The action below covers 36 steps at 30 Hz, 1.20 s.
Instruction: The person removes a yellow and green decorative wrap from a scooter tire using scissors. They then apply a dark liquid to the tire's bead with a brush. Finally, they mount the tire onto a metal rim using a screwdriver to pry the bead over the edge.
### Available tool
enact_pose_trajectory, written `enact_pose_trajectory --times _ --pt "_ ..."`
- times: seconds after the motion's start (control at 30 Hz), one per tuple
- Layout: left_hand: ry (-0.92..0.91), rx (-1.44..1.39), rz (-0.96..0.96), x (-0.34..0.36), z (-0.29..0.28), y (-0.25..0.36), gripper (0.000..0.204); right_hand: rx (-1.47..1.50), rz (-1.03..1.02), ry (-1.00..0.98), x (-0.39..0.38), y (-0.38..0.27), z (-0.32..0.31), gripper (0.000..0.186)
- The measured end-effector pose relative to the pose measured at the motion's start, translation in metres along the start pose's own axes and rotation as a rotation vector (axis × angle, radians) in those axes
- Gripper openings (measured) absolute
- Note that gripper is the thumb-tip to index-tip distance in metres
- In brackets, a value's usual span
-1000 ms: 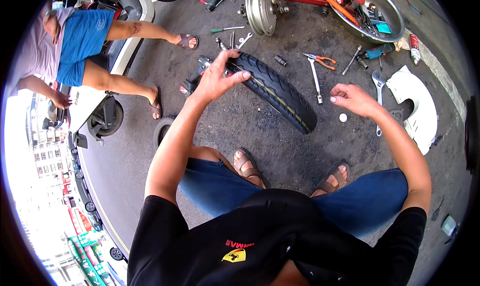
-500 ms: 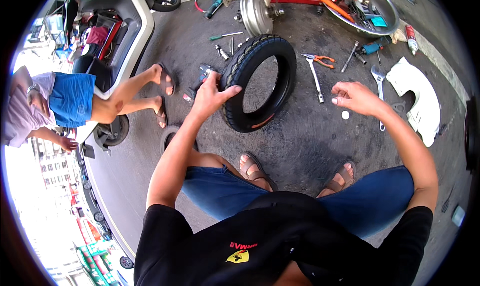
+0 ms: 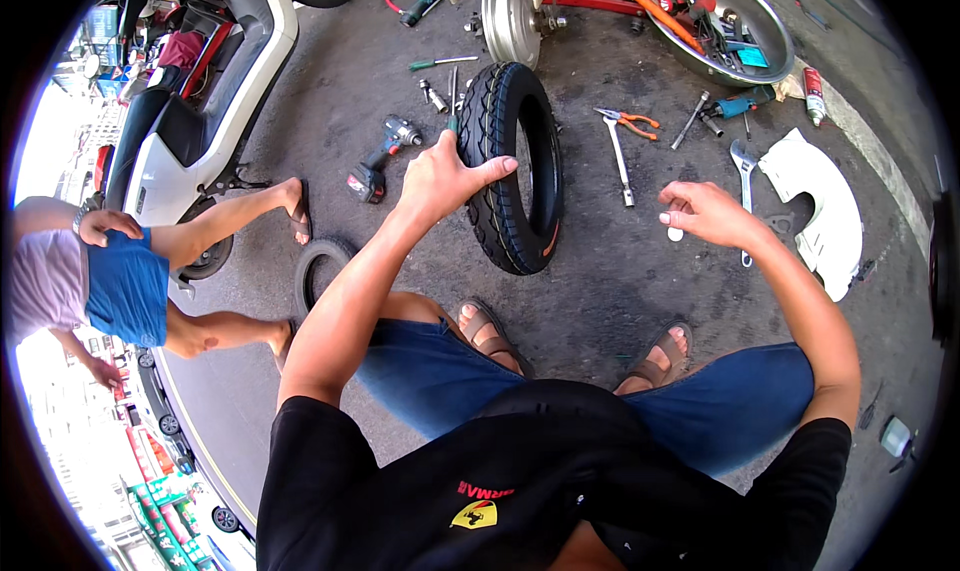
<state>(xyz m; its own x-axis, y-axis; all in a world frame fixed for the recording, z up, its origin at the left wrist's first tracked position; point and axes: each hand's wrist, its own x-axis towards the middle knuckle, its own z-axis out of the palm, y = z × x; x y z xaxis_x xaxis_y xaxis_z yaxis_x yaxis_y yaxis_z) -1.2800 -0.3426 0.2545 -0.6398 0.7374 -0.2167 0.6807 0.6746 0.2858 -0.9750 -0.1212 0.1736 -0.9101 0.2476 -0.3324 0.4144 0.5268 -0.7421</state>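
A black tyre (image 3: 490,206) stands upright on the tarmac in front of me, its treaded face turned to the left and its inner opening partly showing. My left hand (image 3: 440,183) grips its left side, thumb laid over the tread and fingers mostly hidden behind. My right hand (image 3: 705,213) hovers off to the right, fingers loosely curled and apart, holding nothing. Just beneath those fingers, a small white disc (image 3: 675,235) lies on the ground. Pliers with orange handles (image 3: 636,123) and a long metal wrench (image 3: 621,161) lie between the tyre and my right hand.
A cordless impact driver (image 3: 383,158) lies left of the tyre. Beyond stand a metal wheel rim (image 3: 508,21) and a basin of tools (image 3: 785,56). An adjustable wrench (image 3: 744,186) and a white curved panel (image 3: 825,206) lie right. A person in blue shorts (image 3: 130,283) walks beside a scooter (image 3: 225,101).
The tyre has turned so more tread faces left, and my left hand has moved with it. My right hand is slightly lower. The person at left has stepped nearer, and the impact driver now shows fully.
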Motion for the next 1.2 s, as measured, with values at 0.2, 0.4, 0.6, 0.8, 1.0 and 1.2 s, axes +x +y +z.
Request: enact_pose_trajectory --times 0.2,0.4,0.6,0.8,1.0,1.2 --pt "0.008 0.012 0.016 0.001 0.003 -0.003 0.093 -0.017 -0.028 -0.014 0.001 0.010 0.009 0.037" --pt "0.000 -0.276 -0.143 0.023 0.003 -0.033 0.102 -0.062 -0.084 -0.005 0.021 0.012 0.002 0.034" --pt "-0.041 -0.509 -0.370 0.044 0.011 -0.109 0.096 -0.062 -0.060 -0.002 0.022 0.012 0.001 0.035" --pt "-0.457 -0.875 -0.552 0.057 0.015 -0.199 0.100 -0.035 -0.046 -0.031 0.034 0.006 0.004 0.036" --pt "-0.428 -0.994 -0.663 0.055 0.038 -0.231 0.110 -0.039 -0.057 -0.026 0.047 0.008 0.006 0.038" --pt "-0.379 -1.025 -0.684 0.062 0.038 -0.228 0.096 -0.051 -0.063 -0.043 0.056 0.009 0.008 0.039"
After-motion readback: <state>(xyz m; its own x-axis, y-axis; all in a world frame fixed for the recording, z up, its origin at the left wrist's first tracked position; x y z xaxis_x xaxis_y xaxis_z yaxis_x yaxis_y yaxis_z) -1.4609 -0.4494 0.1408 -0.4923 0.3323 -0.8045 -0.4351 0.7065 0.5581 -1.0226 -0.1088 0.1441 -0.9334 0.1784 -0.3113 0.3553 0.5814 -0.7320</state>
